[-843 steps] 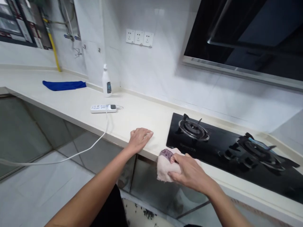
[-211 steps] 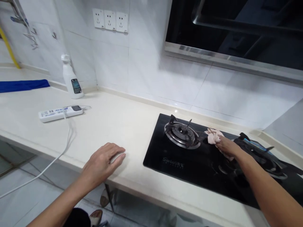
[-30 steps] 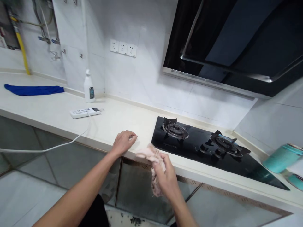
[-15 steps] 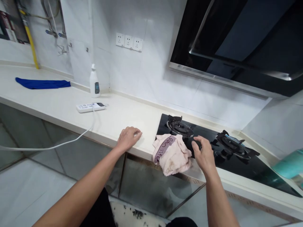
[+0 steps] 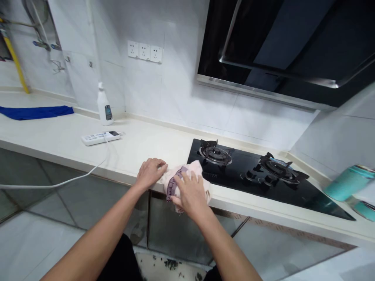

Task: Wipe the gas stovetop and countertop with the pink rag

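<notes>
A pale pink towel (image 5: 193, 167) with a purple lettered band lies bunched at the counter's front edge, by the left corner of the black gas hob (image 5: 228, 171). Part of it hangs over the edge. My right hand (image 5: 190, 193) rests on top of the towel, fingers curved over it and pressing it down. Just left of the towel, my left hand (image 5: 150, 171) lies on the white counter (image 5: 129, 148) with loosely bent fingers and nothing visible in them. Its thumb comes close to the towel's left edge; whether they touch, I cannot tell.
A white power strip (image 5: 101, 138) with a trailing cord (image 5: 70, 181) and a white spray bottle (image 5: 104, 107) stand to the left. Further left lies a blue cloth (image 5: 36, 112). Teal containers (image 5: 348, 182) sit at the far right. A dark range hood (image 5: 272, 50) overhangs the hob.
My right hand has moved left from beside the towel onto it. The towel has shifted left, off the hob's corner towards my left hand. The view has turned slightly right.
</notes>
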Tool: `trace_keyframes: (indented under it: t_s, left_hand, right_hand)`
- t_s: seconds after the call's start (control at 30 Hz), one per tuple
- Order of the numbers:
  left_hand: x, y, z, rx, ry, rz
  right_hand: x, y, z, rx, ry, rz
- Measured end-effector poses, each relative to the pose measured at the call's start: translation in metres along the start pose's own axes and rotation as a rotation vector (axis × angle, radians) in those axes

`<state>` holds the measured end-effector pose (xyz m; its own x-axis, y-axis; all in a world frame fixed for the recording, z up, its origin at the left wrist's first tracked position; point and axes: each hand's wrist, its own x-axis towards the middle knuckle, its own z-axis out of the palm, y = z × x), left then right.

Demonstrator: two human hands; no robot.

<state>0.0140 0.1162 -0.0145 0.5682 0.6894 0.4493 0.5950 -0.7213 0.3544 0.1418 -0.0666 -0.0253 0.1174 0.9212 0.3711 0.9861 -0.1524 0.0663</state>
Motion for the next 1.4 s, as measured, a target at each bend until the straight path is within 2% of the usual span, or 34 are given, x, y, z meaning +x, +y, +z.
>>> trace_keyframes:
  t_s: [0.13,0.2,0.3,0.37,0.5,0.73,0.87,0.97,1.07,1.17,1.27,1.4]
  left_hand:
    - [0.002,-0.005,-0.001,-0.002,-0.01,0.001]
    - [0.003,-0.007,-0.001,-0.005,-0.014,0.005]
    - [0.005,-0.008,-0.001,0.001,-0.01,0.0]
    - [0.007,-0.008,-0.001,0.006,-0.013,-0.005]
    - [0.009,-0.008,-0.002,0.014,-0.037,0.001]
    - [0.013,-0.01,-0.001,0.015,-0.044,0.004]
    - [0.014,-0.011,0.0,0.023,-0.049,0.007]
    - [0.014,-0.01,0.001,0.022,-0.045,0.008]
    - [0.013,-0.006,0.001,0.021,-0.043,0.006]
    - [0.011,0.001,0.001,0.022,-0.044,-0.015]
    - [0.009,0.008,0.001,0.013,-0.034,-0.035]
    - [0.007,0.015,0.0,-0.02,-0.004,-0.068]
  right_hand:
    - [-0.009,0.007,0.012,-0.005,0.111,-0.17]
    - [-0.023,0.026,0.019,-0.014,0.173,-0.208]
    - [-0.058,0.067,0.024,-0.055,0.275,-0.17]
    - [-0.086,0.099,0.022,-0.096,0.283,-0.115]
    - [-0.145,0.172,0.008,-0.185,0.195,0.013]
    - [-0.25,0.317,-0.013,-0.254,0.116,0.243]
    - [-0.31,0.397,-0.027,-0.224,0.1,0.488]
    - [-0.338,0.438,-0.039,-0.155,0.153,0.689]
    - [-0.344,0.449,-0.045,-0.119,0.196,0.785]
    - [-0.333,0.43,-0.044,-0.212,0.152,0.798]
    - [-0.306,0.389,-0.04,-0.351,0.044,0.691]
    - [-0.247,0.311,-0.031,-0.478,-0.052,0.426]
